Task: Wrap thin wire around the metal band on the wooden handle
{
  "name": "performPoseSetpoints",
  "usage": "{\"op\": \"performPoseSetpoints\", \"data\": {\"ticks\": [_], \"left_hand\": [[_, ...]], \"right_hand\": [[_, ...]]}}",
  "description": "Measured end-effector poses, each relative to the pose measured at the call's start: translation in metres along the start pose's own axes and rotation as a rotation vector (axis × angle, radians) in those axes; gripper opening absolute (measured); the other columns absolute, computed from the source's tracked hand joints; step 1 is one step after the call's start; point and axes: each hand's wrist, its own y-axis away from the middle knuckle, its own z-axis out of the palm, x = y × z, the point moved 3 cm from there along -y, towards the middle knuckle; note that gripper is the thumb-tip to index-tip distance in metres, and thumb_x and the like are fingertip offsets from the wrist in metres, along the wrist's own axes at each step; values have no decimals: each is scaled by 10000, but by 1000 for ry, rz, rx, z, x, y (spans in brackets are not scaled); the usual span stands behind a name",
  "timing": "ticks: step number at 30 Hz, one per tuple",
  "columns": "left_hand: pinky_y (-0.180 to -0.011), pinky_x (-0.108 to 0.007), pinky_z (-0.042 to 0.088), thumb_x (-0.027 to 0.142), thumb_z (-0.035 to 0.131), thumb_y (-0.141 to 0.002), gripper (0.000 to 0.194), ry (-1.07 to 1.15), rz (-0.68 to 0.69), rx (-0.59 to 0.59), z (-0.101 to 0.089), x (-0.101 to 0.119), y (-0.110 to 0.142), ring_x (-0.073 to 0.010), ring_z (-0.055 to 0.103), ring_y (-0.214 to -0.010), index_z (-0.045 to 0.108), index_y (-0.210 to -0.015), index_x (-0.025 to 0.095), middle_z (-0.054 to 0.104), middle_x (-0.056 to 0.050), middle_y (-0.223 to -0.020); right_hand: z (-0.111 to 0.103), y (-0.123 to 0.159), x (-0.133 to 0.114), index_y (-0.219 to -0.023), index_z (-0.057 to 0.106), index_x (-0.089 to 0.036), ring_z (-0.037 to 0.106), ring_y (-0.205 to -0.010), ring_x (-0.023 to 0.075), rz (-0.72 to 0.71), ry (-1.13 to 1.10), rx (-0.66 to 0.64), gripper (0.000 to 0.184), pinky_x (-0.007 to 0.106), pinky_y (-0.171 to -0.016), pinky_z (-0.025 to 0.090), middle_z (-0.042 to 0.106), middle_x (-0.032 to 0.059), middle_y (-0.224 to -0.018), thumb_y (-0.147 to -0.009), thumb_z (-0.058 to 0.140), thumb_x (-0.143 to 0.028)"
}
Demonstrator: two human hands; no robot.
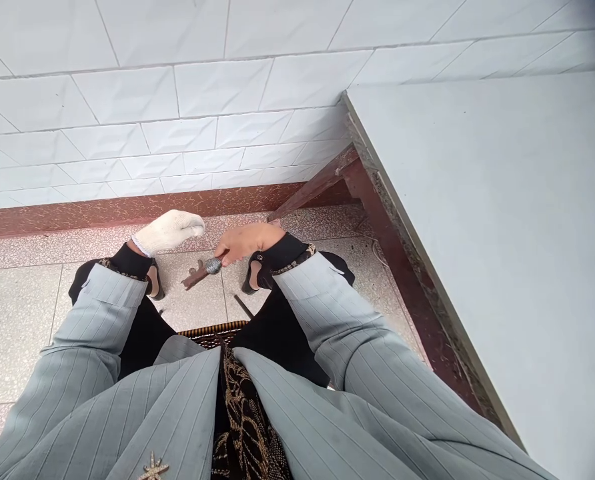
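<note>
My left hand [170, 230] wears a white knitted glove. Its fingers are curled in, and whatever they may hold is hidden. Beside it, a little to the right, my bare right hand [250, 241] is closed on a brown, branch-like wooden piece [195, 277] with a short stub on one side. Silvery wire [213, 266] is wound round the end of that piece nearest my fingers. The wooden piece points down and left, above the floor between my shoes. The two hands are apart.
A white-topped table [517, 220] with dark red legs stands on my right. Ahead is a white tiled wall [217, 87]. Below me lies a speckled tile floor [22, 313]. The edge of a woven seat [212, 333] shows between my legs, near a dark rod [243, 306].
</note>
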Motion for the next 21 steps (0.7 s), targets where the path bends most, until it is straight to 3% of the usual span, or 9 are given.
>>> {"op": "performPoseSetpoints", "data": {"ticks": [2,4,6,9,11,13,16,21], "left_hand": [[-867,-323,492,374,477,-950,318,2,-31,28,-1,-2,0,-179,666,-903,716,-994,170,753,-45,-975],[-846,-318,498,381,471,-951,333,31,-62,32,-1,-4,0,-177,657,-889,714,-1012,163,745,-51,-969],[-817,-308,504,404,457,-960,358,89,-82,5,2,-5,0,-170,646,-858,714,-1014,159,734,-54,-956],[-820,-303,501,423,449,-972,372,170,-68,-36,10,-4,-2,-157,632,-839,710,-1005,160,720,-47,-953],[-811,-296,494,422,451,-976,366,203,-52,-42,14,-3,-4,-147,620,-816,705,-1001,159,709,-44,-933],[-763,-279,487,417,462,-974,355,241,-49,-51,15,0,-5,-136,605,-762,704,-988,158,694,-39,-879],[-679,-258,472,392,489,-958,321,314,-50,-116,15,7,-3,-118,572,-663,708,-987,160,666,-24,-791],[-681,-252,468,393,522,-940,319,393,-16,-206,13,19,1,-112,565,-684,715,-957,139,674,-29,-815]], "right_hand": [[-4,12,-3,-956,761,-122,492,-612,95,-110,-131,-9,155,240,-617,352,583,-42,-658,-901,633,-190],[-14,28,0,-1002,755,-131,490,-625,85,-209,-246,110,178,223,-611,357,599,-46,-697,-891,683,-251],[-26,44,10,-1034,728,-137,498,-637,83,-278,-440,380,251,214,-604,380,626,-31,-750,-890,722,-343],[-40,60,27,-877,657,-147,451,-573,76,-340,-742,831,363,208,-530,364,589,-14,-705,-874,758,-495],[-44,62,35,-802,593,-164,436,-551,77,-320,-867,1026,427,209,-499,357,564,-8,-680,-849,779,-545],[-45,59,40,-772,556,-175,439,-547,81,-247,-915,1134,436,208,-490,359,554,-5,-665,-853,780,-541],[-46,50,45,-746,546,-171,433,-536,79,-45,-849,1193,353,210,-503,356,548,-3,-652,-931,716,-420],[-42,38,49,-861,662,-133,518,-624,125,366,-379,1126,169,259,-604,374,636,45,-746,-968,590,-242]]}}
